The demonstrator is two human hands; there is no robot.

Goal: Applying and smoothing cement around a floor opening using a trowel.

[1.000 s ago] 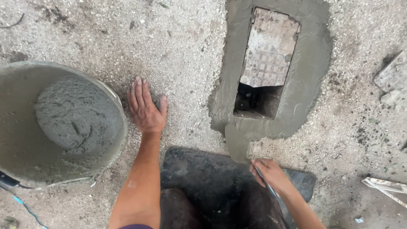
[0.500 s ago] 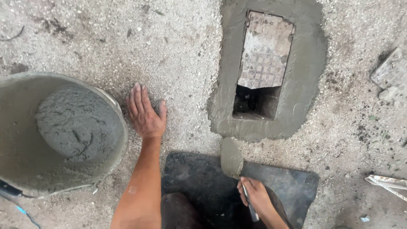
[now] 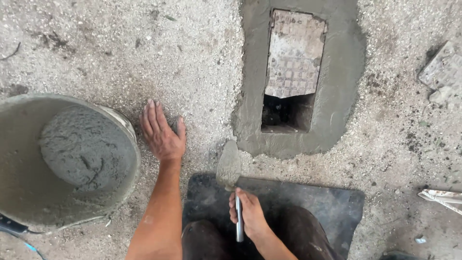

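Below, a kneeling person is working on gritty, pale ground (image 3: 192,58). The left hand (image 3: 161,132) is lying palm down on that ground, fingers stretched forward and lying close together, thumb held slightly apart; it is resting just beside the rim of a round grey bucket (image 3: 126,126). The bucket is holding a mound of wet grey mortar (image 3: 79,147), heaped against its inner wall.

The right hand (image 3: 249,214) is curling all its fingers around the metal handle of a trowel (image 3: 230,169), thumb lying along the shaft. The trowel's rounded blade, coated in mortar, is pointing away from the person and hovering over the far edge of a dark rubber mat (image 3: 308,207), near the lower left corner of a mortar frame (image 3: 342,82). Whether the blade is touching the ground cannot be told.

The frame is forming a smooth grey band around a rectangular hole (image 3: 288,114). A tile-patterned slab (image 3: 294,55) is covering the upper part of the opening, leaving the lower part dark and open.

At the right edge, a grey broken block (image 3: 442,72) is lying well apart from the frame, and a pale crumpled scrap (image 3: 440,196) is lying beside the mat. No readable label is showing anywhere.
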